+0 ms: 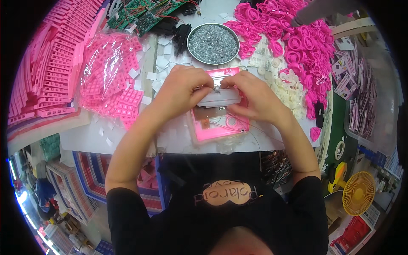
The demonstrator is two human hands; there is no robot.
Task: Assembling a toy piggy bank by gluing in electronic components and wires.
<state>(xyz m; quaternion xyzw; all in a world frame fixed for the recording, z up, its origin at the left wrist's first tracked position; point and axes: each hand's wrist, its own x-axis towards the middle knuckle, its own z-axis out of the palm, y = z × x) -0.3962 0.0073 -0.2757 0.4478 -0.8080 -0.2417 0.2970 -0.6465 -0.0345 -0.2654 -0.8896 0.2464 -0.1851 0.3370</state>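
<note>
Between my hands is a whitish, translucent plastic part with a rounded end, tilted above a pink plastic casing. My left hand pinches its left end with thumb and fingertips. At its right end, my right hand is closed on it, thumb below and fingers at the upper edge. A small metallic bit shows between the fingertips, too small to name. Inside the casing are a brown board, thin wires and a ring-shaped opening. My hands cover the casing's middle.
Behind the casing stands a round tray of small metal screws. Pink ring-shaped parts and white discs heap at the right. Bagged pink keypads and stacked pink frames lie left. Green circuit boards lie at the back.
</note>
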